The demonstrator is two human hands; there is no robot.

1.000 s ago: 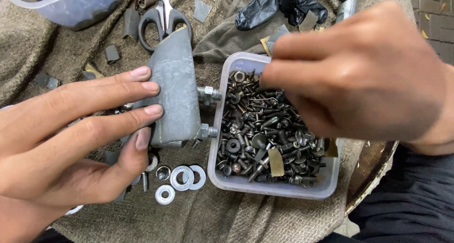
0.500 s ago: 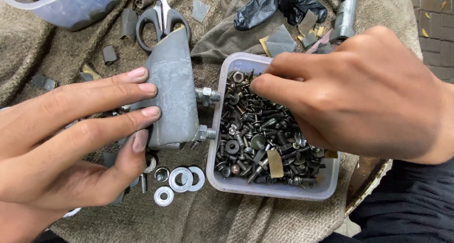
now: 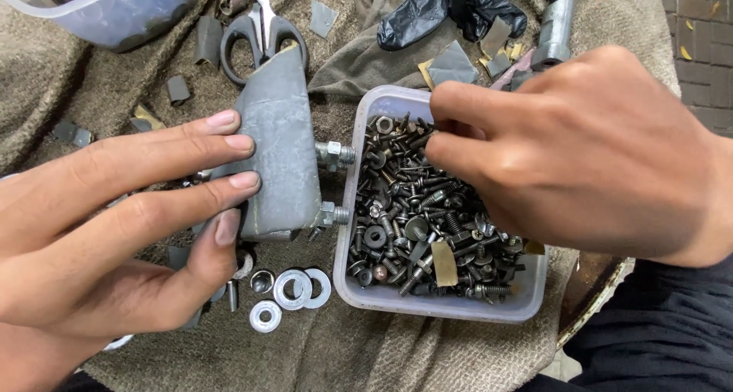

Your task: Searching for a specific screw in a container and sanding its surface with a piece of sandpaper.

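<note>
The left hand [image 3: 114, 232] lies flat and open, its fingertips pressing on a grey bent metal piece [image 3: 276, 144] that rests on the brown cloth [image 3: 427, 361]; two bolts [image 3: 334, 184] stick out of the piece's right edge, just beside the wall of a clear plastic tub [image 3: 443, 304]. That hand and the grey piece sit where they did a moment ago, with no shift I can make out. The right hand [image 3: 580, 151] is what has changed: a second ago it hung curled over the tub's top right corner, and since then it has slid leftward across the tub, so its fingertips now dip into the heap of dark screws, nuts and washers [image 3: 416, 209] near the upper left of the tub. The fingers are drawn together as if pinching, but whether anything is caught between them I cannot tell, since the hand's own back hides the tips. Below the grey piece a few bright washers [image 3: 294, 289] lie loose on the cloth, unmoved. Scissors [image 3: 263, 25] lie just above the grey piece, their handles close to its top edge, a black crumpled bag [image 3: 450, 10] sits further right, and a second clear container [image 3: 114, 10] stands at the upper left
</note>
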